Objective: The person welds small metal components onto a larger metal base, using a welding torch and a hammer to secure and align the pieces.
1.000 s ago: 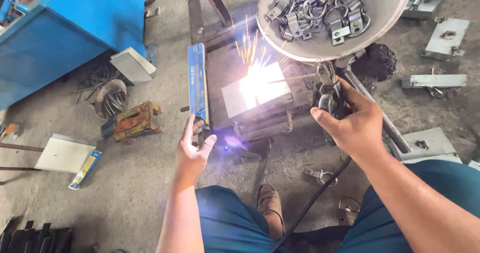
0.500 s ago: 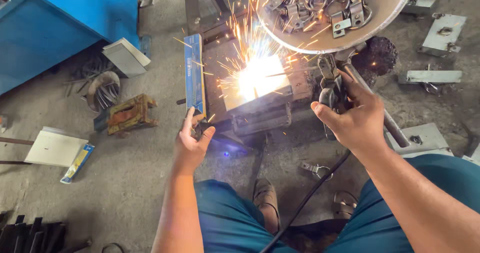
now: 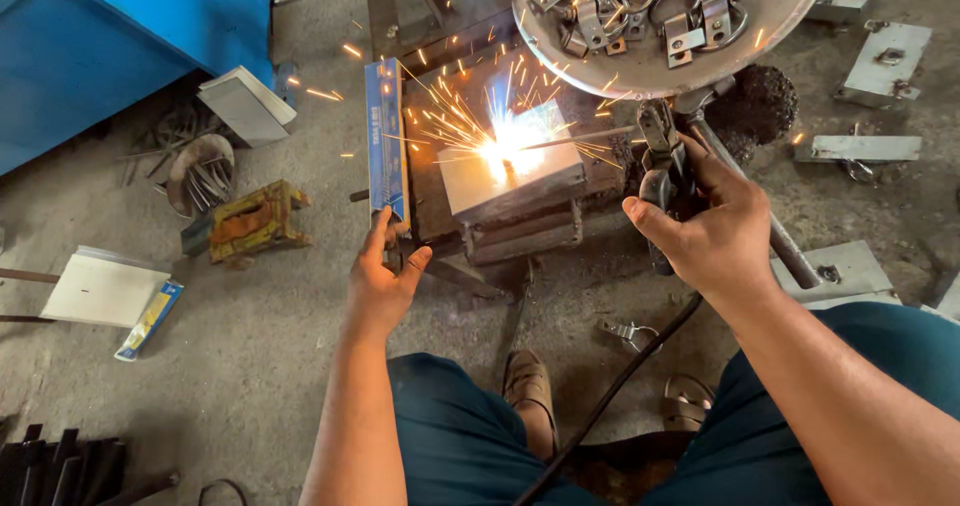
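Many metal clamps fill bowl — right hand fingers clamped on electrode holder | left hand fingers clamped on shield

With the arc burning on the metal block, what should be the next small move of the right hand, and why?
Probably feed the welding rod slightly toward the bright arc. The right hand grips the electrode holder, the rod tip meets the metal block, and sparks fly. The left hand holds the blue shield upright beside it.
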